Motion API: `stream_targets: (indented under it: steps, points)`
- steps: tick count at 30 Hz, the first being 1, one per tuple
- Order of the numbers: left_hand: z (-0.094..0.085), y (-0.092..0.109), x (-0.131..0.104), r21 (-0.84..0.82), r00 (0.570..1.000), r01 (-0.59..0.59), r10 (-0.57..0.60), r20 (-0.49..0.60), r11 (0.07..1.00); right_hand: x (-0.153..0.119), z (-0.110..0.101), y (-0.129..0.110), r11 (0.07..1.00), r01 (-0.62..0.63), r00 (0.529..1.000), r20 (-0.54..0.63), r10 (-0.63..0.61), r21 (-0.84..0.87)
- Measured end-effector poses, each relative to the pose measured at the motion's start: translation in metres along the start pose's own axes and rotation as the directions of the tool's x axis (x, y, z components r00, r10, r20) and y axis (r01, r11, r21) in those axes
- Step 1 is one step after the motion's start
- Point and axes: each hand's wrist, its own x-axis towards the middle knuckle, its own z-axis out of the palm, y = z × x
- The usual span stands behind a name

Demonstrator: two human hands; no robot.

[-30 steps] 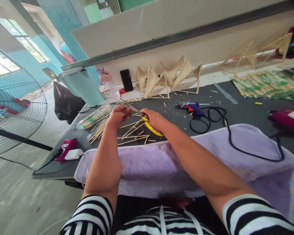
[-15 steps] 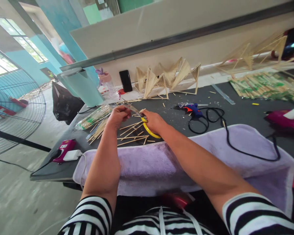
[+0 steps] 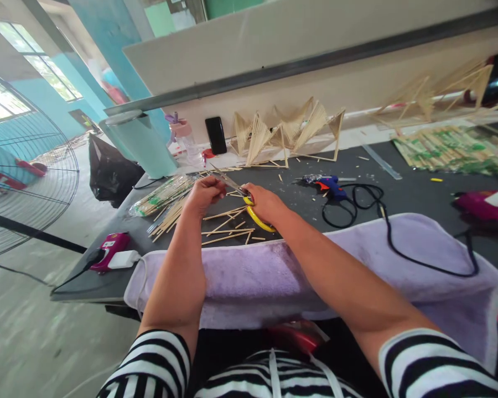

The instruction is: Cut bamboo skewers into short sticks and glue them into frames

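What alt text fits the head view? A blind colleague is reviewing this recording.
The right hand holds yellow-handled scissors, whose blades point at the left hand, above loose bamboo sticks on a dark table. A lilac towel drapes the near edge; a blue glue gun lies beyond.

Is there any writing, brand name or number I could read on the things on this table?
None can be read.
Pink device at the table's left edge: a small pale label, too blurred.
Packets of sticks at far right: green print, too small.
Black phone: screen dark.
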Motion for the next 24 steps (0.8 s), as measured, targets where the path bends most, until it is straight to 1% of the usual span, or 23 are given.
stream_targets:
  steps: [3,9,14,19,24]
  points:
    - [0.001,0.0,0.001,0.011,1.0,0.002,-0.002,-0.01,1.0,0.001,0.002,0.0,1.0,-0.015,1.0,0.01,0.015,0.027]
    - [0.008,0.001,0.001,0.02,0.998,0.058,-0.058,-0.032,0.998,0.006,0.006,-0.002,1.0,-0.011,1.0,-0.015,0.011,0.026]
    - [0.015,0.002,0.002,0.041,0.998,0.022,-0.02,-0.067,0.999,0.004,0.0,-0.004,0.999,-0.051,0.999,0.014,0.052,-0.007]
    - [0.014,-0.001,0.003,0.031,0.996,0.076,-0.074,-0.05,0.997,0.0,-0.005,-0.005,0.998,-0.041,0.999,0.023,0.041,-0.038]
    - [0.012,-0.004,0.003,-0.004,0.996,0.074,-0.074,-0.04,0.997,-0.001,-0.003,-0.004,0.999,0.002,1.0,-0.009,-0.002,-0.049]
